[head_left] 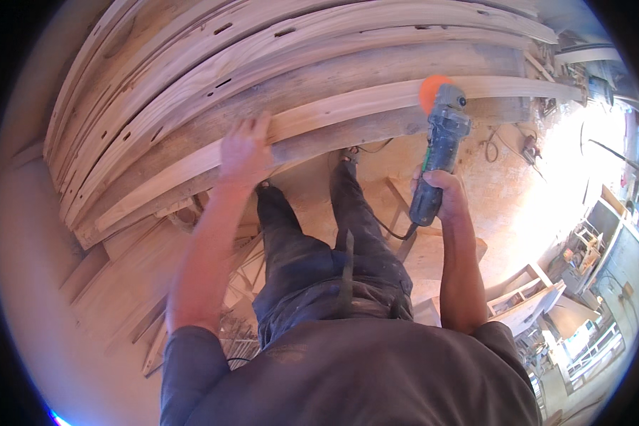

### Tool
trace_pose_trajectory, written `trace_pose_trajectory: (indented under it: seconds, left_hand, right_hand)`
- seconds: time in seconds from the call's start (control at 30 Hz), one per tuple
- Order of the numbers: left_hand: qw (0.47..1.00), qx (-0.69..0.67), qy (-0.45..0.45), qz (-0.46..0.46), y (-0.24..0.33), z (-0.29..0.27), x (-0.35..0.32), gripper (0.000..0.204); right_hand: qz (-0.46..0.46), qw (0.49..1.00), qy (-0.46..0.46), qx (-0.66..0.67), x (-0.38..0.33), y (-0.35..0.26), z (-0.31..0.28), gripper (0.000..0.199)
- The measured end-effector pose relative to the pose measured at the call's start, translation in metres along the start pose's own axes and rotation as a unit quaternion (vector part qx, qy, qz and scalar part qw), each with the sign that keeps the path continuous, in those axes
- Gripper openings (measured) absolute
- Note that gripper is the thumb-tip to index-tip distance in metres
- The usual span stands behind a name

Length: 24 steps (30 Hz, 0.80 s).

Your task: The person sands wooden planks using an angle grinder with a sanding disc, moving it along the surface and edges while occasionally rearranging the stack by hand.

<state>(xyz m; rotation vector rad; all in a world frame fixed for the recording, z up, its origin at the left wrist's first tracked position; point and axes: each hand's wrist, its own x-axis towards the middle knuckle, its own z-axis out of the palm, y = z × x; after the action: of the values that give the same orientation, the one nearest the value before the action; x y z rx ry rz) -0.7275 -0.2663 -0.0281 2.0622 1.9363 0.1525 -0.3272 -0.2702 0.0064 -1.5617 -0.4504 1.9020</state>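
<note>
My right hand (pixel 444 190) is wrapped round the rear of a dark angle grinder (pixel 440 149). The grinder's orange disc (pixel 433 91) is over the long pale wooden strip (pixel 348 105), near its right part; whether it touches the wood I cannot tell. A cord (pixel 390 233) leaves the grinder's rear end. Further left, my left hand (pixel 246 150) lies across the same strip, fingers stretched toward the far side and slightly blurred. Under the strip is a wide, rough wooden board (pixel 319 147).
Beyond the strip lie several long wooden pieces with slots (pixel 284 33). Wood offcuts (pixel 131 245) are at the left. A white wooden frame (pixel 525 302) and a cluttered bench (pixel 596 248) stand at the right. Cable loops (pixel 490 150) lie on the dusty floor (pixel 500 188).
</note>
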Motion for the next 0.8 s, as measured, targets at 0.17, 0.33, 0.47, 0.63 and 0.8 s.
trace_pose_trajectory:
  seconds: [0.17,0.33,0.47,0.63,0.8]
  left_hand:
    - [0.971,-0.153,0.175,-0.061,0.127,0.002,-0.01,0.04]
    - [0.584,-0.713,-0.083,-0.378,0.147,0.004,-0.054,0.031]
    - [0.483,-0.774,-0.056,-0.406,0.117,0.002,-0.068,0.027]
    - [0.481,-0.789,-0.146,-0.354,0.18,0.035,-0.035,0.019]
    - [0.638,-0.668,-0.226,-0.308,0.206,0.029,0.012,0.033]
  right_hand:
    - [0.045,0.995,0.015,-0.086,-0.006,0.006,0.02,0.031]
    - [-0.027,0.973,-0.15,-0.173,-0.009,0.051,0.121,0.034]
    - [-0.046,0.941,-0.232,-0.241,0.006,0.091,0.147,0.029]
    - [-0.006,0.976,-0.135,-0.168,-0.006,0.067,0.077,0.024]
    - [0.034,0.995,-0.045,-0.082,-0.01,0.036,0.052,0.032]
